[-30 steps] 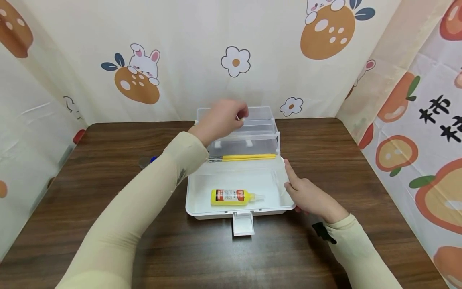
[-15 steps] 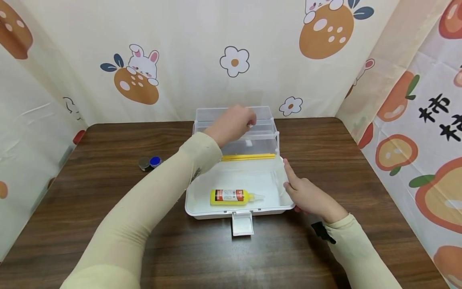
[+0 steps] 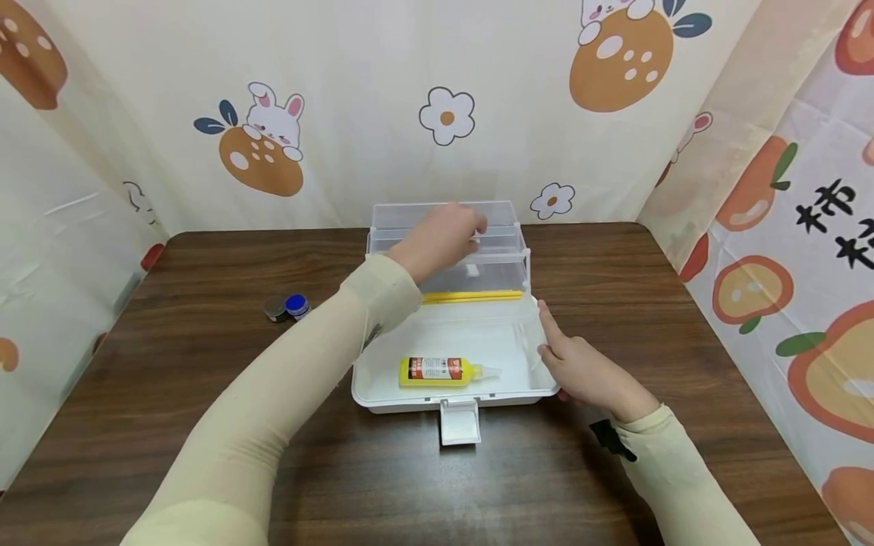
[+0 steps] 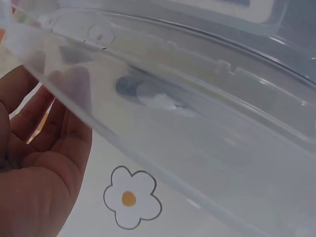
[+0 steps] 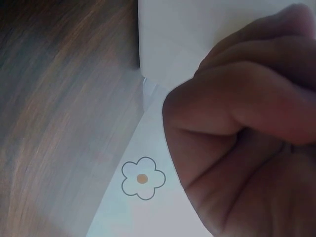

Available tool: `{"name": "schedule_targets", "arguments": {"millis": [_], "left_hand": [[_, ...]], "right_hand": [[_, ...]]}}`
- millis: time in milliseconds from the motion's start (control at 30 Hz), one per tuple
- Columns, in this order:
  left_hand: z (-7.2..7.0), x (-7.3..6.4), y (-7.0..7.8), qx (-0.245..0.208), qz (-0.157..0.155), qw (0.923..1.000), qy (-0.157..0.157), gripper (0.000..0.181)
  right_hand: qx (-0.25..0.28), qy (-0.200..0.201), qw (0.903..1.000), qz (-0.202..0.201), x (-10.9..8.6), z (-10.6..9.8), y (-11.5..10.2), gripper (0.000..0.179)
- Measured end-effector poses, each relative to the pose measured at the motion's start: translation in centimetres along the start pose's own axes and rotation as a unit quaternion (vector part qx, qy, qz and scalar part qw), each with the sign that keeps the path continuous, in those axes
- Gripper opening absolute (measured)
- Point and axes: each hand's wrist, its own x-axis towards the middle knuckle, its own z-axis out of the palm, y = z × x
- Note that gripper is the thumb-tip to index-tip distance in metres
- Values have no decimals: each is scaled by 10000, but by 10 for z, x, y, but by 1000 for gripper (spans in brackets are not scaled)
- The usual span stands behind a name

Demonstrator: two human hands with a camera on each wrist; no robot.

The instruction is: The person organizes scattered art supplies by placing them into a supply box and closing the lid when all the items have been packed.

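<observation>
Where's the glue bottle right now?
In the head view, the yellow glue bottle lies on its side in the white box, near its front edge, left of the right hand.

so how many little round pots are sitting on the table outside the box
2: a grey pot and a blue-lidded pot, touching side by side on the table left of the box. The left arm could hide more.

On the one brown table (image 3: 205, 425) there are one open white storage box (image 3: 382, 394), one yellow glue bottle (image 3: 437, 371), two small round caps (image 3: 287, 306) side by side, and two hands (image 3: 444, 235).
</observation>
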Motion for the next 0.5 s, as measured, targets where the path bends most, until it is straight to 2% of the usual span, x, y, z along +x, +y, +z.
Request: {"name": "schedule_targets", "arguments": {"millis": [133,267,500], "left_hand": [[-5,-11,-4,-273,-172,9993,191,24],[-11,-27,-15,-457,-297,9973,501,23],[-18,-67,-44,-743,-710,9911,841,25]], "right_hand": [[-35,11,10000,16,-1,0,0,72],[-54,7,10000,61,0,0,0,71],[-49,-45,9999,149,1,0,1,71]]}}
